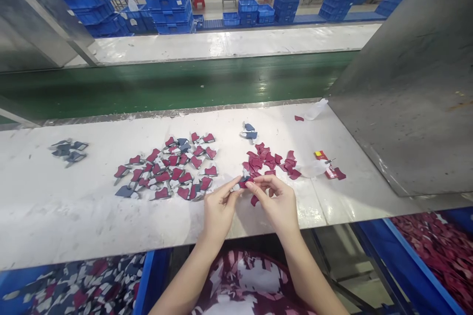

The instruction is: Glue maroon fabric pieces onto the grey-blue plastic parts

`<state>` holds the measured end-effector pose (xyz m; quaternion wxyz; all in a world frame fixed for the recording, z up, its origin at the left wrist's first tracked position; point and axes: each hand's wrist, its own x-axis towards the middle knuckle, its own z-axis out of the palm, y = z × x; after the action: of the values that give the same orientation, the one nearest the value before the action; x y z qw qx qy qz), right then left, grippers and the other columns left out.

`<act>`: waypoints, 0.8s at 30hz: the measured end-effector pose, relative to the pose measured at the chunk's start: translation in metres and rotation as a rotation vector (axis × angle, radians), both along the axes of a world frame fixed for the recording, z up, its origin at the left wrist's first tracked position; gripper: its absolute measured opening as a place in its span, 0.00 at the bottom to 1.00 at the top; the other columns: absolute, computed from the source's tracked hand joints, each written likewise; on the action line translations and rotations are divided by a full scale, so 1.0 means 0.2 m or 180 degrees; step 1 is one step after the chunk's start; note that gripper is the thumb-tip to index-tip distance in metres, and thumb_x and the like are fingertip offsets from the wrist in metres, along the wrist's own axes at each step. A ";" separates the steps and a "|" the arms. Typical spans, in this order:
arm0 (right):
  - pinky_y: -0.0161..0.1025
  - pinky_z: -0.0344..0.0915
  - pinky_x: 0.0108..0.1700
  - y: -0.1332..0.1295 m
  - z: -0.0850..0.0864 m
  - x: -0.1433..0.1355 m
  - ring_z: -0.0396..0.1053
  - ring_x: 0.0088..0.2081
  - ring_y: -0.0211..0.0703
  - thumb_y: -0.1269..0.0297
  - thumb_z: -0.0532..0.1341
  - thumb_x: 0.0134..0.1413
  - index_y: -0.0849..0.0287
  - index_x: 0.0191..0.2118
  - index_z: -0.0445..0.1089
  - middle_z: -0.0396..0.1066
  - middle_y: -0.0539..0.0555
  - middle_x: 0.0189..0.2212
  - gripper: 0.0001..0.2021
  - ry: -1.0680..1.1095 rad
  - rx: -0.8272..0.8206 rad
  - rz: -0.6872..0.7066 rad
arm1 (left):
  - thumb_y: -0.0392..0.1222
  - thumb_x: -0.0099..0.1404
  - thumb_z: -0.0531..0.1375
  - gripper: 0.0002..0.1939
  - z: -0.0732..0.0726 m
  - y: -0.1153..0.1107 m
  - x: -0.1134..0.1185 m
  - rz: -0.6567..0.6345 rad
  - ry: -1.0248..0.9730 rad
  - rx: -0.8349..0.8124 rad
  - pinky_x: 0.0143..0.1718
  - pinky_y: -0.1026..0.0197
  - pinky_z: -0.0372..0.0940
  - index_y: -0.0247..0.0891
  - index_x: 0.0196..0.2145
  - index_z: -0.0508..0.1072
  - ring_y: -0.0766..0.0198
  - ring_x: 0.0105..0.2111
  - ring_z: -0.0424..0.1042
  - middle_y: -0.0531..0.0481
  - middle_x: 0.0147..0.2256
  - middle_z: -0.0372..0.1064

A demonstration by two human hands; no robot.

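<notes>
- Maroon piece (243,183), small and flat, sits pinched between the fingertips of both hands just above the near edge of the white bench (55,206), at about 6 o'clock of the scene.
- At 9 o'clock, well apart from the hands, lies a little cluster of grey-blue pieces (69,150).
- Nearer, at 10 o'clock from the hands, spreads a wide scatter of paired maroon-and-blue pieces (170,167).
- Left hand (219,211) has thumb and forefinger closed together on the left end of the piece.
- Right hand (278,203) is closed on the right end of the same piece, fingers curled; a second maroon scrap (254,200) shows under its fingers.
- At 12 o'clock from the hands, a loose heap of maroon pieces (268,160), and beyond it two blue pieces (250,131).
- At 2 o'clock, a red-and-yellow item (320,155); what it is I cannot tell.
- Judging by looks, the piece is very light, thin and pliable, not fragile; a fingertip pinch at its edges should suit, as a flat one would be hard to lift off the bench.
</notes>
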<state>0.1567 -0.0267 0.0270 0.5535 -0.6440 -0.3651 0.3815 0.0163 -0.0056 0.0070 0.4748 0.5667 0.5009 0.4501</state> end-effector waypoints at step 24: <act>0.37 0.68 0.31 -0.05 0.03 0.04 0.72 0.38 0.45 0.51 0.68 0.53 0.52 0.48 0.78 0.76 0.56 0.38 0.18 -0.0953 0.0445 0.0049 | 0.42 0.65 0.66 0.09 0.15 -0.05 0.02 0.0102 -0.0064 0.0286 0.38 0.62 0.79 0.39 0.41 0.84 0.58 0.34 0.83 0.46 0.38 0.83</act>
<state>0.1640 -0.0374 0.0336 0.5334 -0.6508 -0.4741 0.2591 0.0208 -0.0146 0.0369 0.4467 0.5747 0.4843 0.4854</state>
